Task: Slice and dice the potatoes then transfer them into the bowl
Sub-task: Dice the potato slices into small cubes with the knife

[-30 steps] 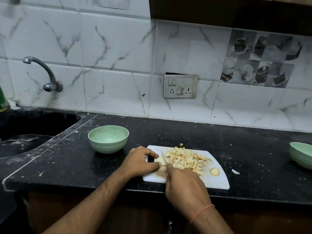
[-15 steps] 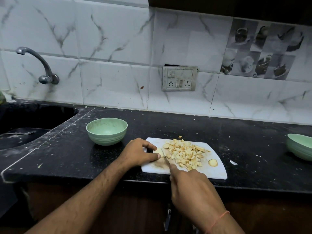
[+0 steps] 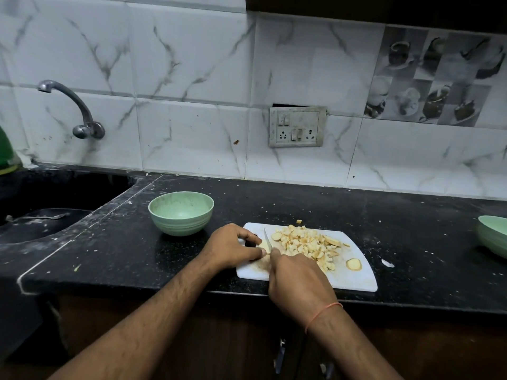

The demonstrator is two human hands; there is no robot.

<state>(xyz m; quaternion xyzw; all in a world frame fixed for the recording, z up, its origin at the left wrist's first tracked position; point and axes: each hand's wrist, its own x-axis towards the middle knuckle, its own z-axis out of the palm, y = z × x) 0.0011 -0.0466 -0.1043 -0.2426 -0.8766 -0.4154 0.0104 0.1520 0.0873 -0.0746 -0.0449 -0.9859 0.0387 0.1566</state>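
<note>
- At the far left of the black counter [image 3: 109, 250], a dark sink [image 3: 46, 215] is seen under a wall tap [image 3: 74, 111]; neither is in use.
- Just left of the cutting board, a green bowl [image 3: 181, 212] is seen upright and holding no potato.
- On the left end of the white cutting board [image 3: 354, 278], a small uncut potato piece [image 3: 263, 246] is pinched by the left hand [image 3: 233, 246], fingers curled round it.
- Against that piece the knife [image 3: 267, 238] is set, its handle gripped in the closed right hand [image 3: 299, 281].
- To the right, a pile of diced potato [image 3: 307, 245] and one round slice [image 3: 354, 264] are left on the board.
- At the right edge, a second green bowl [image 3: 493, 234] is partly seen.
- Dicing is judged to be nearly finished; a steady downward cut clear of the left fingertips is called for next, with the transfer not yet begun.
</note>
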